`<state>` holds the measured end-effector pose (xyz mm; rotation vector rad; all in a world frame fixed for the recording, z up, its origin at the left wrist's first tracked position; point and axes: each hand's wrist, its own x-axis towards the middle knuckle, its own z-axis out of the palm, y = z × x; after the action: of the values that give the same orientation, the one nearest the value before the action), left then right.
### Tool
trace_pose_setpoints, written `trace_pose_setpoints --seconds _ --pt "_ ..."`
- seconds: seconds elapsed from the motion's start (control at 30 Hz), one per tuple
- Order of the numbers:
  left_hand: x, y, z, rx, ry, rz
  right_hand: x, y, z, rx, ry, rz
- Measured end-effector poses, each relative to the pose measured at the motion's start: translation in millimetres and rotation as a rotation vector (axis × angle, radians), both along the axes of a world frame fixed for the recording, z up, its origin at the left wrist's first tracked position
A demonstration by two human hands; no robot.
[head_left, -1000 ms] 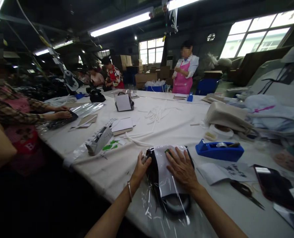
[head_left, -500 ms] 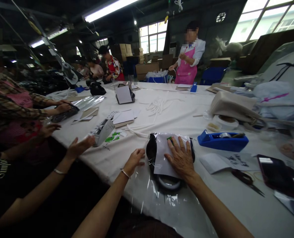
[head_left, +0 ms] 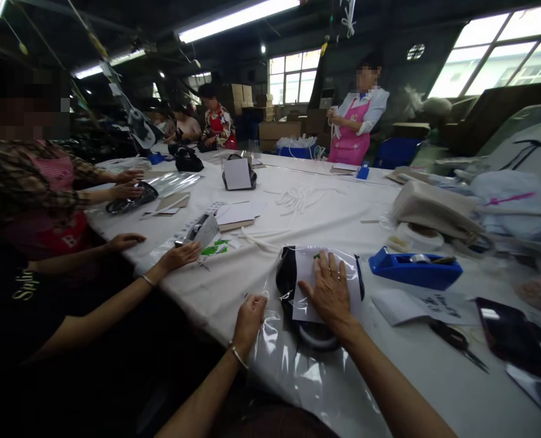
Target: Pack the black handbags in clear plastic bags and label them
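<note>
A black handbag (head_left: 286, 274) lies before me inside a clear plastic bag (head_left: 293, 371), its curved handle toward me. On top of it rests a white paper sheet (head_left: 304, 286) with a small green tag at its upper part. My right hand (head_left: 331, 292) lies flat over the paper, fingers stretched out, pressing on the bundle. To the left of the handbag, my left hand (head_left: 251, 313) pinches the edge of the clear plastic bag between closed fingers. The plastic's open end spreads toward the table's near edge.
A blue tape dispenser (head_left: 416, 269), scissors (head_left: 457, 344) and a phone (head_left: 514, 334) lie to the right. A co-worker's hand (head_left: 181, 255) touches a grey tape dispenser (head_left: 200, 231) at left, beside green tags (head_left: 216, 247). Farther back stands another bag with white paper (head_left: 238, 174).
My left hand has closed on the plastic's edge and moved slightly down. My right hand stays flat on the paper. The co-worker's hand at left has come down beside the grey dispenser.
</note>
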<state>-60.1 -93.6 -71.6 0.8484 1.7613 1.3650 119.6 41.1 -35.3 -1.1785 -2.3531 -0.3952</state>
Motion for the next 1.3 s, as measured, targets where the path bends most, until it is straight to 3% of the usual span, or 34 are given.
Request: trace_pose_setpoints --seconds 0.2,0.37,0.53,0.77,0.97,1.2,1.3 --pt "2.4 -23.4 -5.3 -0.156 -0.174 -0.254 -1.7 1.9 10.8 -0.021 0.008 0.004" --pt "2.6 -36.4 -6.0 -0.239 -0.229 -0.232 -0.5 0.6 -1.0 0.001 0.057 0.114" --pt "-0.8 -53.1 -0.6 -0.257 -0.26 -0.32 3.4 6.6 -16.8 0.083 0.023 0.138" --pt "7.8 -82.3 -3.0 -0.215 -0.304 -0.328 8.6 4.1 -16.0 0.104 0.009 0.231" --pt "16.7 -90.5 -6.7 -0.238 -0.5 -0.316 8.8 10.6 -20.9 0.118 0.052 0.294" --pt "1.4 -118.3 -7.5 -0.242 -0.477 -0.442 10.5 9.3 -21.2 0.152 0.027 0.259" --pt "-10.1 -123.2 -8.9 -0.268 -0.421 -0.43 9.3 6.9 -19.5 0.133 0.003 0.202"
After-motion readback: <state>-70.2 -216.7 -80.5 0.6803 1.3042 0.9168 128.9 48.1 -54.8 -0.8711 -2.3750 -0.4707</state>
